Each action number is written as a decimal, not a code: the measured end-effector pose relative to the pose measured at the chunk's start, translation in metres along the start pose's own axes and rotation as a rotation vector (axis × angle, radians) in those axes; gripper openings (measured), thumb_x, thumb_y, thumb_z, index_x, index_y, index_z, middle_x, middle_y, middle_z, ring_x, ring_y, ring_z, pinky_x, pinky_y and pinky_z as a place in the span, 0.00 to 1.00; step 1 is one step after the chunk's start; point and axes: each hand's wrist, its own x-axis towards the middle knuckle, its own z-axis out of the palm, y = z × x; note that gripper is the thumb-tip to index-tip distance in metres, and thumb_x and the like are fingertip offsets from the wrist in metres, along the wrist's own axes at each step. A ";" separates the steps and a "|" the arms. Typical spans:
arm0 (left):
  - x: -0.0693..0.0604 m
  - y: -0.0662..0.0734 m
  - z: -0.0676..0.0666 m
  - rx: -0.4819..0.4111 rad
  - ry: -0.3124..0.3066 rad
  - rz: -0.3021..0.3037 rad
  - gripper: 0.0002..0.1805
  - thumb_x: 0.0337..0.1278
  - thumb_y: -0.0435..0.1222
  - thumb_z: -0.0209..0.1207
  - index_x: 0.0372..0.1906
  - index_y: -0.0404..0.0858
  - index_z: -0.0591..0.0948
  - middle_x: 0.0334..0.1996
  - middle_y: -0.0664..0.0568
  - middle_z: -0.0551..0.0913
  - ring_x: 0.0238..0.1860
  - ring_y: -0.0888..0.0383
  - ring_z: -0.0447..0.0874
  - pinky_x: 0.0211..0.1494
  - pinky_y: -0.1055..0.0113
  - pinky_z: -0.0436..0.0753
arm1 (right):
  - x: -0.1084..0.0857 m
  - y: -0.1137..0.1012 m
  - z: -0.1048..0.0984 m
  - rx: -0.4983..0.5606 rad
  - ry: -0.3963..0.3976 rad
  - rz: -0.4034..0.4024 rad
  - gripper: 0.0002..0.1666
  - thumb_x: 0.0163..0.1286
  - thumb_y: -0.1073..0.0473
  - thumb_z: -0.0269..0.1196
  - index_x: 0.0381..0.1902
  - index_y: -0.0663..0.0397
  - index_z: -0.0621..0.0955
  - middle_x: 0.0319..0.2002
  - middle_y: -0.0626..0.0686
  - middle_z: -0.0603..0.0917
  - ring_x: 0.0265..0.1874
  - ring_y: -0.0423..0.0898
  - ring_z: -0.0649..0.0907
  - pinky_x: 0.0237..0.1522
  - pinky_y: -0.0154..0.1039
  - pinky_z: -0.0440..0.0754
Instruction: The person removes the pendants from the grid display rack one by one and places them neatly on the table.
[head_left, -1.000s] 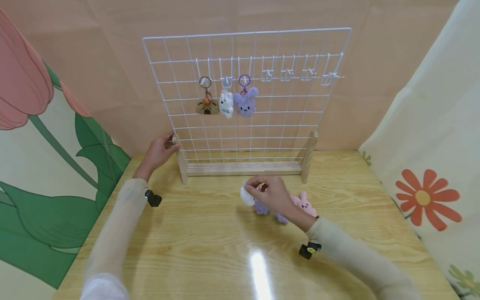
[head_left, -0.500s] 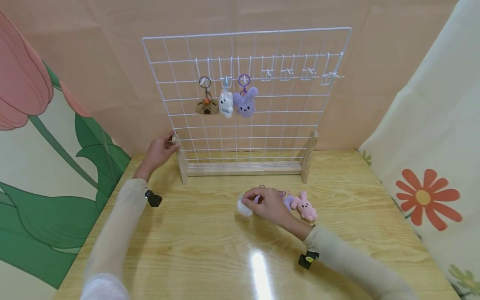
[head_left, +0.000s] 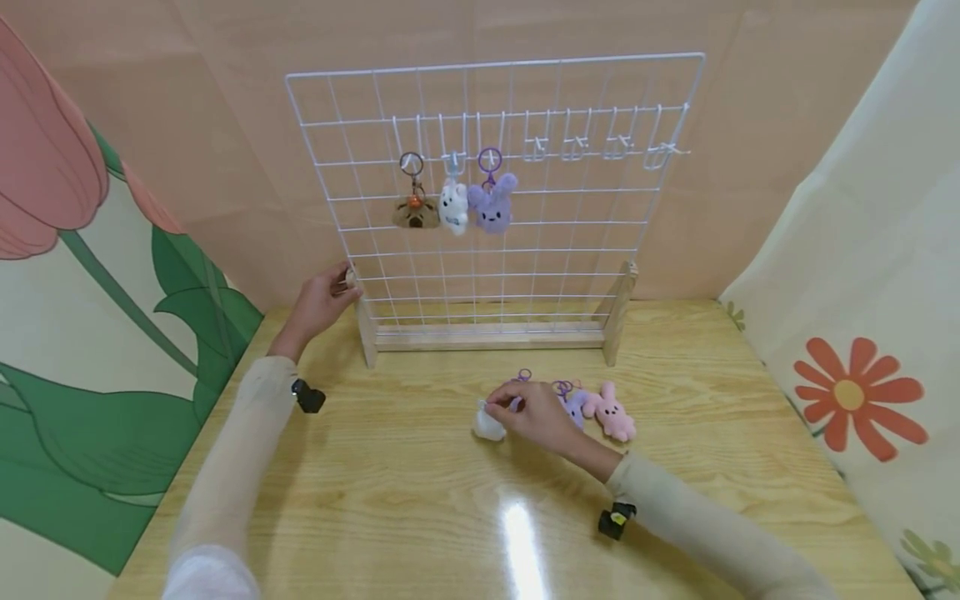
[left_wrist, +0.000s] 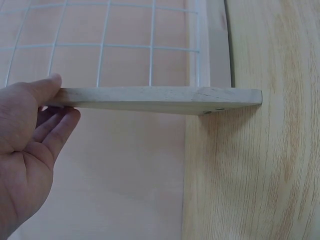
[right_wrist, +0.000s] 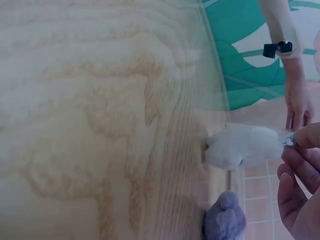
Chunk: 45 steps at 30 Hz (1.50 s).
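Observation:
My left hand [head_left: 318,300] grips the wooden side upright [left_wrist: 150,96] of a white wire grid rack [head_left: 495,65], thumb on one face and fingers on the other. My right hand [head_left: 536,418] pinches the small light-blue clip [right_wrist: 288,140] of a white plush keychain [head_left: 489,424]. That plush hangs low at the tabletop; whether it touches the wood I cannot tell. Close by lie a purple plush keychain [head_left: 575,408] and a pink rabbit plush [head_left: 616,417]. Another purple ring [head_left: 524,375] shows behind my right hand, its plush mostly hidden. A purple plush [right_wrist: 225,218] also appears in the right wrist view.
On the rack hang a brown plush keychain [head_left: 416,213], a white plush keychain [head_left: 453,207] and a purple rabbit keychain [head_left: 492,208]. Several bare white hooks [head_left: 576,148] continue to their right. Floral cloth [head_left: 847,275] borders the wooden table [head_left: 405,500].
Lowering toward the person, my right hand has brought the white plush keychain down nearer the tabletop. More of the pink rabbit and the purple rings shows now. My left hand has stayed on the upright.

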 end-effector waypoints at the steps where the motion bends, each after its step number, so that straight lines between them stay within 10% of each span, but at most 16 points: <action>1: 0.000 0.000 0.000 -0.001 0.000 0.000 0.36 0.75 0.35 0.58 0.78 0.26 0.58 0.71 0.28 0.68 0.68 0.35 0.74 0.67 0.47 0.80 | 0.001 0.001 0.000 -0.005 0.000 0.005 0.03 0.69 0.57 0.70 0.38 0.49 0.90 0.33 0.44 0.89 0.31 0.39 0.85 0.33 0.31 0.87; 13: 0.002 0.002 0.000 -0.011 0.002 0.000 0.37 0.75 0.37 0.59 0.78 0.27 0.58 0.72 0.29 0.67 0.68 0.35 0.74 0.68 0.47 0.79 | 0.020 0.012 0.000 -0.032 0.052 0.022 0.05 0.69 0.56 0.71 0.37 0.49 0.91 0.32 0.44 0.89 0.25 0.45 0.84 0.23 0.31 0.83; 45: 0.000 0.001 -0.001 -0.011 -0.001 0.007 0.36 0.74 0.36 0.60 0.77 0.26 0.59 0.71 0.29 0.67 0.67 0.35 0.74 0.67 0.47 0.80 | 0.038 0.045 0.009 -0.253 0.073 0.023 0.03 0.63 0.58 0.75 0.34 0.50 0.92 0.30 0.45 0.90 0.30 0.39 0.80 0.38 0.40 0.80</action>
